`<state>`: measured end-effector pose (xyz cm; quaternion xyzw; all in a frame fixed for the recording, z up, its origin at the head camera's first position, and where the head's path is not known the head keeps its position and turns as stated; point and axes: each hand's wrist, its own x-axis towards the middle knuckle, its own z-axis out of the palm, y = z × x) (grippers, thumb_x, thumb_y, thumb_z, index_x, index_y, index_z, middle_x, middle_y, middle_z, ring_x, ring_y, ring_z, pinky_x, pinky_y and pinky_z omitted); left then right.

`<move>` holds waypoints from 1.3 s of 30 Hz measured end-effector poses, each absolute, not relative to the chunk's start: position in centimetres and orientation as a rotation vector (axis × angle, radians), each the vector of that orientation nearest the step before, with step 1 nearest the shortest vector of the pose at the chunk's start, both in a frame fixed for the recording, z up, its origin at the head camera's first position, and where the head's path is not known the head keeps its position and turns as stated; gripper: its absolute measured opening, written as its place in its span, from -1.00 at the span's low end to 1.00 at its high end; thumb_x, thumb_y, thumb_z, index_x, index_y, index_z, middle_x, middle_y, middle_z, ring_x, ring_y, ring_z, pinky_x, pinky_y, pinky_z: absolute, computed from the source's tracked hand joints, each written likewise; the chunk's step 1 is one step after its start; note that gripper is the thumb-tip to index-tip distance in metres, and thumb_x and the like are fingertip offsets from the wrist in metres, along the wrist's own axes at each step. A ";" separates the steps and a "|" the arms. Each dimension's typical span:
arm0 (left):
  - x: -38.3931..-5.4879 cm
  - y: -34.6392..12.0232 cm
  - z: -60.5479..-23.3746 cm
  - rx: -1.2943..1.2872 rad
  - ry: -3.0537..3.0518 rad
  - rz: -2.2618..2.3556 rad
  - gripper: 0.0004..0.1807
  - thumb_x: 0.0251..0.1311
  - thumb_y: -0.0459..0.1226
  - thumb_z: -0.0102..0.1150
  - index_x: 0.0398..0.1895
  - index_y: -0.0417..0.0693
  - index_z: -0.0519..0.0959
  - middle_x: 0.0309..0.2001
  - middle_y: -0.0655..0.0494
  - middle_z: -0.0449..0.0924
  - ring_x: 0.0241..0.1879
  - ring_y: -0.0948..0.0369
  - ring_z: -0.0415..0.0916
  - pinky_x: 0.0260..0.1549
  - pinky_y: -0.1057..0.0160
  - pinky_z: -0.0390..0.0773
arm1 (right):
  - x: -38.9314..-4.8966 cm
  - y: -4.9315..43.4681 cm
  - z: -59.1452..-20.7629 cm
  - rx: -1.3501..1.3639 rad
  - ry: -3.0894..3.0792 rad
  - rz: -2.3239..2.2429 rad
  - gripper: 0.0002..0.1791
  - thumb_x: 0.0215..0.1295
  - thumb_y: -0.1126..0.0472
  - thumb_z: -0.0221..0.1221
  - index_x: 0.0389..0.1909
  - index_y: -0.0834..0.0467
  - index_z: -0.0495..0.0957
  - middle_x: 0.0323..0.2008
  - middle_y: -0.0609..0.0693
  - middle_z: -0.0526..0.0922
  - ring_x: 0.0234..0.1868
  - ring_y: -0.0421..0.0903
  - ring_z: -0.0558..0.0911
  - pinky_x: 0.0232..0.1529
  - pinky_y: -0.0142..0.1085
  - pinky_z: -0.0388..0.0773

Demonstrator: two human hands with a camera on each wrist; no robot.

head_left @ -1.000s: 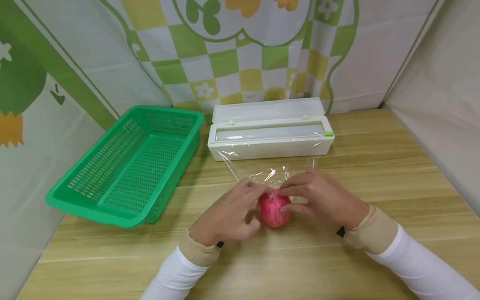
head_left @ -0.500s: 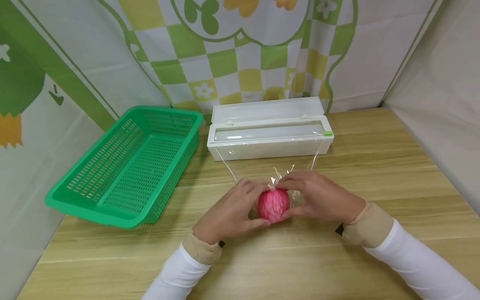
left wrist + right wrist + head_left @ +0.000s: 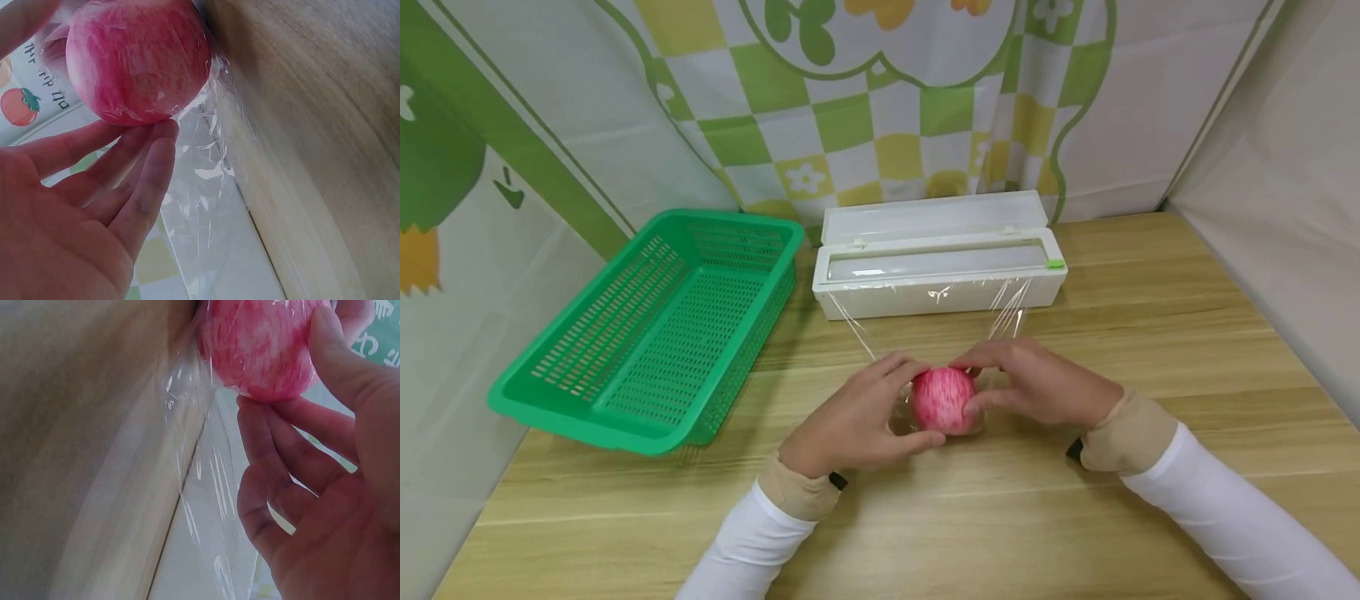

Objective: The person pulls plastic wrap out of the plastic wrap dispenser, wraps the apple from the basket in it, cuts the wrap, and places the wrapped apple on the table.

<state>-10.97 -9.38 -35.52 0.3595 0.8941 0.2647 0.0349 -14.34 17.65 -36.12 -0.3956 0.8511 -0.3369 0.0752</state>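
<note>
A pink-red streaked apple (image 3: 942, 402) lies on the table between the two hands, with clear cling film (image 3: 209, 162) drawn over its skin. My left hand (image 3: 850, 417) holds it from the left, thumb at the near side and fingertips at the far side. From the right, my right hand (image 3: 1041, 387) grips it with the thumb (image 3: 328, 328) on its side and fingers (image 3: 256, 425) behind. Film runs from the apple back to a white cling film dispenser (image 3: 940, 298), whose lid stands open.
A green plastic basket (image 3: 737, 367) stands on the left of the wooden table (image 3: 1150, 358). Behind the dispenser hangs a checkered green and yellow cloth (image 3: 850, 125). A pale wall (image 3: 1285, 183) borders the table on the right.
The apple has been turned so its dimple no longer shows. The left thumb has moved onto its near side, and the film behind is now bunched toward the right.
</note>
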 end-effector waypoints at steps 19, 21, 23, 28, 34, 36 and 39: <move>-12.5 -8.9 -35.8 1.032 2.730 1.017 -0.62 0.49 -0.16 0.25 0.20 -0.22 0.64 0.03 -0.03 0.75 0.03 0.11 0.71 0.05 0.11 0.73 | -15.6 18.0 -36.5 -1.043 2.483 -1.078 -0.37 0.45 0.14 0.33 0.45 0.29 0.44 0.24 0.12 0.70 0.11 -0.05 0.73 0.13 -0.10 0.71; -13.0 -8.8 -35.5 1.010 2.697 1.017 -0.66 0.49 -0.18 0.22 0.15 -0.22 0.67 0.01 -0.03 0.77 0.03 0.11 0.73 0.03 0.14 0.74 | -15.5 18.0 -36.5 -1.036 2.506 -1.109 -0.37 0.44 0.18 0.34 0.45 0.27 0.42 0.24 0.14 0.67 0.13 0.00 0.72 0.14 -0.07 0.71; -13.4 -8.6 -35.2 0.981 2.652 1.019 -0.67 0.50 -0.19 0.21 0.13 -0.22 0.69 0.01 -0.03 0.78 0.02 0.11 0.75 0.03 0.16 0.75 | -15.3 17.9 -36.4 -1.058 2.559 -1.125 -0.40 0.41 0.19 0.37 0.41 0.22 0.46 0.25 0.14 0.62 0.14 0.01 0.70 0.14 -0.03 0.69; -14.1 -8.5 -34.5 0.913 2.586 1.001 -0.68 0.50 -0.24 0.18 0.14 -0.25 0.70 0.01 -0.07 0.80 -0.02 0.09 0.79 -0.01 0.21 0.76 | -14.6 17.5 -35.9 -1.262 2.788 -1.108 -0.54 0.26 0.14 0.50 0.16 0.10 0.67 0.08 -0.03 0.64 0.09 -0.08 0.65 0.13 -0.05 0.67; -14.8 -8.5 -34.1 0.823 2.555 0.994 -0.68 0.54 -0.17 0.14 0.12 -0.17 0.73 -0.07 -0.03 0.82 -0.07 0.14 0.77 -0.08 0.23 0.74 | -14.2 16.7 -36.2 -1.523 2.938 -0.935 -0.40 0.06 -0.09 0.61 0.10 0.09 0.73 0.03 -0.03 0.70 0.08 -0.06 0.67 0.14 -0.09 0.66; -15.1 -8.4 -34.3 0.794 2.564 0.995 -0.66 0.55 -0.13 0.13 0.12 -0.14 0.74 -0.08 0.01 0.82 -0.07 0.18 0.76 -0.06 0.22 0.72 | -14.2 16.6 -36.3 -1.488 2.945 -0.902 -0.39 0.09 -0.09 0.60 0.13 0.09 0.73 0.06 -0.03 0.70 0.11 -0.06 0.66 0.17 -0.09 0.67; -15.5 -8.1 -34.6 0.759 2.599 0.995 -0.64 0.56 -0.07 0.13 0.07 -0.11 0.77 -0.17 0.11 0.81 -0.17 0.25 0.69 -0.13 0.26 0.67 | -14.4 16.6 -36.3 -1.386 2.907 -0.932 -0.41 0.14 0.01 0.58 0.19 0.09 0.71 0.09 -0.05 0.69 0.12 -0.08 0.67 0.19 -0.10 0.68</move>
